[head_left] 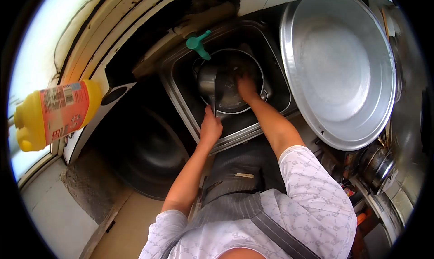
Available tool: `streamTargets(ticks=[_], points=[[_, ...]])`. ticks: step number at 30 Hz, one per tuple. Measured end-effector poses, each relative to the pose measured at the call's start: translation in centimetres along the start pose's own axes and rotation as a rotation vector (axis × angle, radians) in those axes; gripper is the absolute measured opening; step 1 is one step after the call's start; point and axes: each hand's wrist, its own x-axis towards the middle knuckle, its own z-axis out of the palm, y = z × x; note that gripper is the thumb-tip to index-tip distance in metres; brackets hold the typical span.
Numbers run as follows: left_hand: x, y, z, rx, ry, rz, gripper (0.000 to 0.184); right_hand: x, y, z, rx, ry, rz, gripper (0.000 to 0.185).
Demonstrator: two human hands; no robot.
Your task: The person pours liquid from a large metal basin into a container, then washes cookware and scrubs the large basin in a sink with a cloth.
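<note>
Metallic, likely slippery: steady the pan (207, 82) at the edge of the pot (228, 100) in the sink (235, 137), with fingers of the left hand (211, 128) closed round its handle (212, 105). Move the right hand (247, 89) gently inside the pot; cannot tell its fingers' spread or grip.

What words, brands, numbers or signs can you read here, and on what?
No text reads clearly.
Yellow bottle: its label carries printing and a barcode, sideways and too blurred to read.
Patterned sleeve: repeated small motifs, too small to tell whether they are letters.
Pale strip at the waist: nothing legible.
</note>
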Motion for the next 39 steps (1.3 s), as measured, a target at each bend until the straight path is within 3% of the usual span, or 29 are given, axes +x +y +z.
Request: streamTargets(ticks=[2,4,5,6,7,8,10,11,13,14,16,20,22,23,25,26,28,32,34,35,37,39], points=[[-0.3,0.2,0.1,-0.059,-0.013,-0.001,0.057,-0.2,0.0,0.4,0.117,-0.116,0.009,0.039],[-0.2,1.5,-0.9,-0.246,-0.156,-0.176,0.055,-0.6,-1.7,-2.3,0.733,-0.263,0.169,0.043],[0.0,1.9,-1.1,-0.339,-0.225,-0.264,0.055,-0.8,-2.6,-3.4,0.737,-0.259,0.174,0.043],[0.1,1.8,-0.9,-0.333,-0.231,-0.262,0.055,-1.3,-3.4,-4.1,0.643,-0.204,0.046,0.046],[0.1,1.4,-0.4,-0.526,-0.241,-0.268,0.049,-1.6,-3.9,-4.4,0.547,-0.151,-0.079,0.048],[0.1,1.2,-0.1,-0.719,-0.248,-0.274,0.043,-1.5,-4.1,-4.5,0.552,-0.148,-0.072,0.048],[0.1,1.2,-0.1,-0.803,-0.326,-0.325,0.036,-0.9,-4.2,-4.2,0.426,-0.478,-0.129,0.047],[0.3,1.2,0.0,-0.894,-0.398,-0.378,0.03,-0.3,-3.9,-4.1,0.432,-0.475,-0.125,0.047],[0.4,1.3,0.0,-0.976,-0.421,-0.417,0.025,0.8,-3.6,-3.6,0.636,-0.577,-0.376,0.045],[0.2,1.1,-0.2,-1.067,-0.437,-0.455,0.021,0.6,-4.0,-3.0,0.646,-0.582,-0.372,0.045],[0.3,1.5,-0.8,-1.112,-0.483,-0.496,0.021,0.7,-5.9,-3.8,0.619,-0.458,-0.463,0.047],[0.7,1.1,-1.6,-1.226,-0.552,-0.579,0.022,1.9,-8.2,-2.5,0.661,-0.26,-0.374,0.04],[0.6,1.0,-1.6,-1.245,-0.539,-0.593,0.023,2.7,-8.4,-2.6,0.291,-0.034,-0.471,0.032],[0.5,1.1,-1.4,-1.264,-0.534,-0.609,0.024,3.1,-8.1,-2.8,0.289,-0.034,-0.469,0.032],[0.0,1.3,-1.2,-1.253,-0.521,-0.577,0.02,3.5,-7.7,-5.2,0.075,-0.143,-0.216,0.024],[0.0,1.1,-0.8,-1.224,-0.49,-0.537,0.017,3.7,-7.0,-4.6,0.068,-0.143,-0.212,0.024],[-0.1,1.2,0.2,-1.202,-0.472,-0.485,0.015,3.7,-5.0,-3.0,-0.034,-0.204,0.037,0.025],[-0.4,1.9,1.5,-0.927,-0.384,-0.349,0.014,0.9,-3.9,-2.4,0.03,-0.284,0.21,0.033],[-0.6,2.0,1.4,-0.827,-0.394,-0.324,0.015,0.8,-4.0,-1.8,0.41,-0.567,0.297,0.036],[-0.6,2.1,1.2,-0.826,-0.392,-0.318,0.015,0.6,-4.1,-1.6,0.411,-0.562,0.294,0.036],[-0.4,2.4,0.9,-0.779,-0.414,-0.335,0.015,-0.2,-4.6,-2.3,0.876,-0.524,0.215,0.036],[0.0,2.2,0.7,-0.807,-0.432,-0.335,0.014,-0.3,-5.8,-3.1,1.03,-0.436,0.221,0.034]])
